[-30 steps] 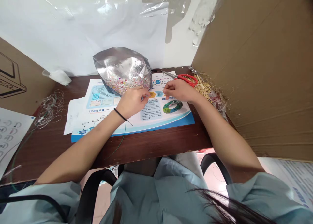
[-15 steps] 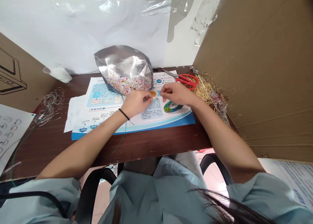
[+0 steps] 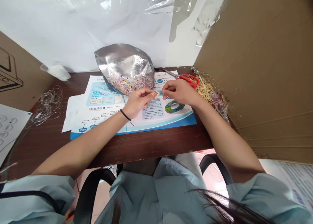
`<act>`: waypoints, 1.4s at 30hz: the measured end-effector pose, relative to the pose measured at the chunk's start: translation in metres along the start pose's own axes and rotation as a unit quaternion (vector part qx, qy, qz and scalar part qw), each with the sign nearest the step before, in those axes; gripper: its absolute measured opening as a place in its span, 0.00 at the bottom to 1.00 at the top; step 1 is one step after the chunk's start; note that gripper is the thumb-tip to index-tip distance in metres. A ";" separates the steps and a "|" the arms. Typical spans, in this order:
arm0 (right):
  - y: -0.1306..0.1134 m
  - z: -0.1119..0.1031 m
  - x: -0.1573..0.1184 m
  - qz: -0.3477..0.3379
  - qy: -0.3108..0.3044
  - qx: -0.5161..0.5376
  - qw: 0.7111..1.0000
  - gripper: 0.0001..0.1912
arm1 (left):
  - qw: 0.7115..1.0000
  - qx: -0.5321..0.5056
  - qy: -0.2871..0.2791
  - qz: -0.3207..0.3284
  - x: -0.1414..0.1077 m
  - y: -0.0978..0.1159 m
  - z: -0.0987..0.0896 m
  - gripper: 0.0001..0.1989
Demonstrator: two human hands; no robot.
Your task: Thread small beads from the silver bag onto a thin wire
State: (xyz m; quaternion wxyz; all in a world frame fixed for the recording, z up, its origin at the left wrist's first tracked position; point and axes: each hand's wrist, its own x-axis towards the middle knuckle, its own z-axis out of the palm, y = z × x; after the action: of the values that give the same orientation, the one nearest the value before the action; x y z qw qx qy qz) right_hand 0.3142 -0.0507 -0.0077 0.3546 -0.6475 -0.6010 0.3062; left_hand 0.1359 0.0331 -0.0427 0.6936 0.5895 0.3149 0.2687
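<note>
Two bare hands work over one big printed sheet (image 3: pixel 168 121) on a dark wooden table (image 3: pixel 146 145). The left hand (image 3: pixel 138 103), with one black wristband (image 3: pixel 125 115), has its thumb and forefinger drawn close at the sheet's orange hexagon (image 3: pixel 155 93). The right hand (image 3: pixel 179 91) sits just beside it, fingers curled and bunched, thumb tucked near the forefinger. From here I can't tell whether either pair of fingertips (image 3: pixel 153 92) is pinching something, as anything there would be too small to see.

One silver foil bag (image 3: pixel 124 64) stands just behind the hands, on the sheet, its lower part full of tiny multicoloured beads (image 3: pixel 130 85). Past the right hand lie one pair of red-handled scissors (image 3: pixel 190 80) and a heap of thin brass pins (image 3: pixel 204 89) on clear plastic. The sheet is mostly Chinese print, too small to read, though "2005" (image 3: pixel 82 130) stands out on a timeline. Left of it are a tangle of fine wire (image 3: pixel 50 101) and one loose green wire (image 3: pixel 124 136) trailing over the table edge. Cardboard (image 3: pixel 254 70) walls off the right side.
</note>
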 end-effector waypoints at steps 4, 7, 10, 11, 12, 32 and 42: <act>-0.003 0.001 -0.002 -0.005 -0.001 0.006 1.000 0.06 | 1.000 -0.023 -0.011 0.014 0.000 0.000 0.000 0.07; -0.005 0.005 -0.004 -0.017 -0.002 0.014 1.000 0.07 | 0.999 -0.033 -0.006 0.026 -0.001 0.001 0.000 0.07; -0.008 0.009 -0.006 -0.043 0.013 0.026 0.999 0.08 | 0.999 -0.029 -0.003 0.022 -0.002 0.002 0.001 0.06; -0.009 0.011 -0.006 -0.051 0.023 0.029 0.998 0.08 | 0.999 -0.024 -0.004 0.022 -0.002 0.002 0.001 0.07; -0.010 0.013 -0.007 -0.059 0.034 0.030 0.997 0.08 | 1.000 -0.018 -0.005 0.023 -0.001 0.002 0.000 0.07; -0.005 0.024 -0.005 -0.113 0.105 -0.036 0.987 0.05 | 0.997 0.019 -0.042 0.065 0.003 -0.005 -0.005 0.19; -0.006 0.024 -0.006 -0.108 0.108 -0.045 0.987 0.05 | 0.996 0.035 -0.041 0.068 0.002 -0.004 -0.005 0.18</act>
State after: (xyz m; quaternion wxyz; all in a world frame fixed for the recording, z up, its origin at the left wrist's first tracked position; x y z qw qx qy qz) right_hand 0.2905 -0.0545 -0.0160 0.4192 -0.6232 -0.6387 0.1673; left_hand 0.1337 0.0371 -0.0475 0.6649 0.6440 0.2547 0.2798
